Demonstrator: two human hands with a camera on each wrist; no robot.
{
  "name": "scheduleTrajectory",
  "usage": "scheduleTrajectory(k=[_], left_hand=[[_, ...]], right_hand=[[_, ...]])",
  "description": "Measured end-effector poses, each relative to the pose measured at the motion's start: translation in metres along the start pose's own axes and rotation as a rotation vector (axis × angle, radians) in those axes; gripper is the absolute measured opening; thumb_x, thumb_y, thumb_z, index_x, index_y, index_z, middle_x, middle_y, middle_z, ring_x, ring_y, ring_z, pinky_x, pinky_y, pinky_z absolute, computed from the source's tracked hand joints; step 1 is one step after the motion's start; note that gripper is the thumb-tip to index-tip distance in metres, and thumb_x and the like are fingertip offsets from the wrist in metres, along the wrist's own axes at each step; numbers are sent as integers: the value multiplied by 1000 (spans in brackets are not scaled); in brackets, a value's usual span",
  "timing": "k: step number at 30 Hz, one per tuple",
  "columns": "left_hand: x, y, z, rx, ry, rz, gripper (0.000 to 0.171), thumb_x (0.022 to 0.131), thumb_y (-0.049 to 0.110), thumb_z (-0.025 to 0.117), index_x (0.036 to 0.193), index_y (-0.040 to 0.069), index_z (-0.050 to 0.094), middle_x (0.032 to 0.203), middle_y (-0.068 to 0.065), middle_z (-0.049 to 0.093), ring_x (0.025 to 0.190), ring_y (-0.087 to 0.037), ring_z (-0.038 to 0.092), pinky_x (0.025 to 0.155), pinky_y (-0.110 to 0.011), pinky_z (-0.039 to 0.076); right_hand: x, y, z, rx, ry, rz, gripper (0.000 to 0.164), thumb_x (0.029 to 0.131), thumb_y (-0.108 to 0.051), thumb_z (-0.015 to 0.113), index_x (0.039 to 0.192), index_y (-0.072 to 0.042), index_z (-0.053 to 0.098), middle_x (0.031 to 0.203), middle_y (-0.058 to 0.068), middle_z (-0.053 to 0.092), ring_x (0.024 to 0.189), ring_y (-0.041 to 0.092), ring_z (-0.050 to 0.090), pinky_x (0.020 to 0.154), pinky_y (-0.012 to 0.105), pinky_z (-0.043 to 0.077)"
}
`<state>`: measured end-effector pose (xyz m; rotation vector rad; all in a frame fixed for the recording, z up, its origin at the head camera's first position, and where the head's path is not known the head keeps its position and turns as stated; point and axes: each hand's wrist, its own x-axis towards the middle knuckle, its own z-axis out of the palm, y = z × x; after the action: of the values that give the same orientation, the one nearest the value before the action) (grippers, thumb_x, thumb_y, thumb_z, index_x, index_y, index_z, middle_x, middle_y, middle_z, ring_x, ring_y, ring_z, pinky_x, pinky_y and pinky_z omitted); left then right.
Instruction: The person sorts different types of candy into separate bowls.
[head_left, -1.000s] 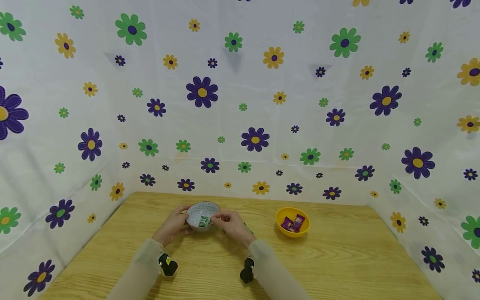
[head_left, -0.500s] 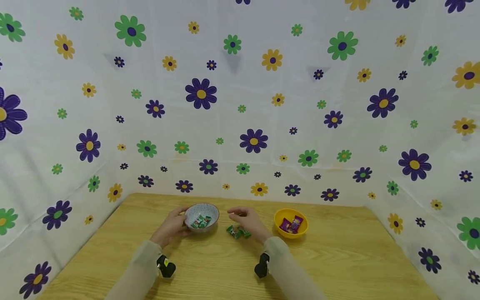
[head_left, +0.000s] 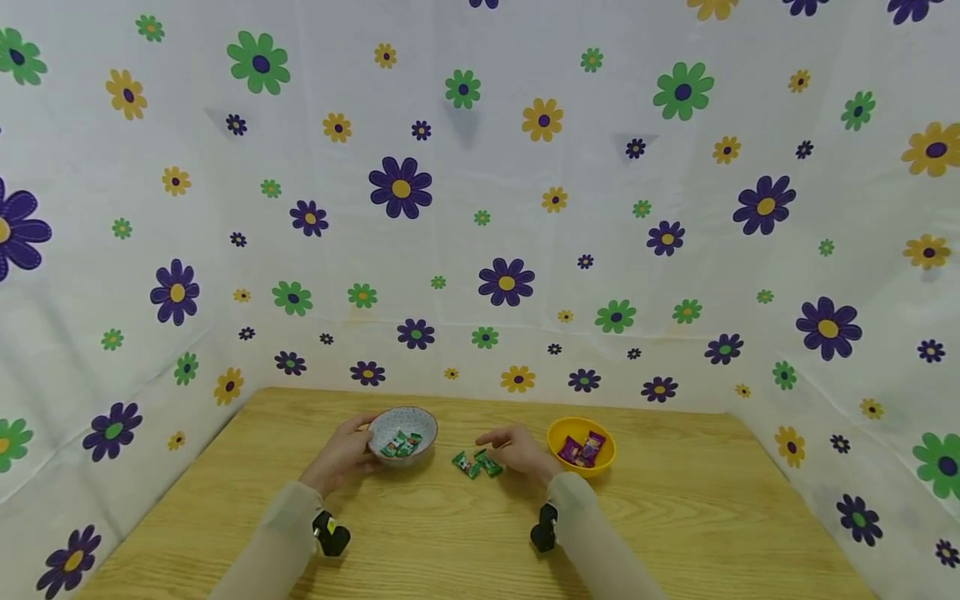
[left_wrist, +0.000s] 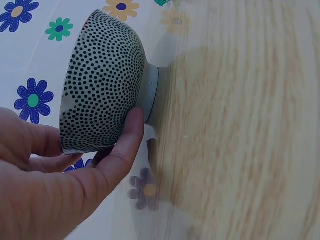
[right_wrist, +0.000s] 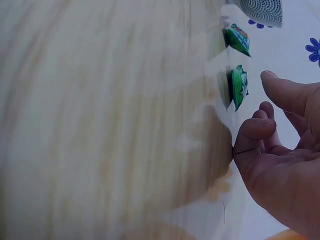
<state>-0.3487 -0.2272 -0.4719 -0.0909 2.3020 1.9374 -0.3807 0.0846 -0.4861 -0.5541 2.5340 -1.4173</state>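
Observation:
On the left of the table, a speckled bowl (head_left: 408, 421) with several green wrapped candies (head_left: 401, 444) inside is gripped by my left hand (head_left: 341, 457). In the left wrist view the thumb (left_wrist: 125, 142) presses low on the dotted outside of the bowl (left_wrist: 102, 82), and the fingers are at its rim. Two more green candies lie on the table to the right: one nearer the bowl (head_left: 466, 464), the other (head_left: 489, 463) just beside my right hand (head_left: 519, 451). That hand holds nothing; its fingers are loosely bent, with the thumb apart from them in the right wrist view.
A yellow bowl (head_left: 565, 429) with purple wrapped candies (head_left: 583, 450) stands just right of my right hand. Behind the wooden table (head_left: 420, 533) and at its sides hangs a white flower-printed sheet (head_left: 465, 242).
My right hand has let a green candy go in the speckled bowl and moved right, to beside the two candies on the table. My left hand has stayed on the bowl.

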Motion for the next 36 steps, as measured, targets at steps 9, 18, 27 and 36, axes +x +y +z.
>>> scheduleTrajectory(k=[9,18,27,36], left_hand=[[2,0,1,-1,-4,-3,46,102,6,30,147,-2,33,133,-28,44,104,-30,55,83,-43,56],[2,0,1,-2,-10,-6,46,103,6,29,148,-2,31,133,-28,44,105,-31,56,84,-44,56],[2,-4,-3,5,11,-18,47,102,6,28,149,0,31,134,-29,43,102,-30,56,83,-45,57],[3,-3,-2,5,-3,-13,47,103,7,30,149,-1,30,133,-28,43,103,-29,55,84,-44,56]], right_hand=[[-4,-1,-6,-49,-84,-23,31,93,-2,62,124,-3,67,107,17,60,81,18,45,68,26,40],[0,1,-5,-180,-108,15,23,91,-8,68,114,-7,73,88,6,62,76,15,45,65,24,38],[-4,-7,-7,-231,-166,72,10,88,-13,73,95,-6,76,78,-1,60,73,13,47,65,24,39],[-9,-2,-14,-177,-180,52,11,91,-15,71,96,-7,76,82,-2,66,74,13,48,68,24,40]])
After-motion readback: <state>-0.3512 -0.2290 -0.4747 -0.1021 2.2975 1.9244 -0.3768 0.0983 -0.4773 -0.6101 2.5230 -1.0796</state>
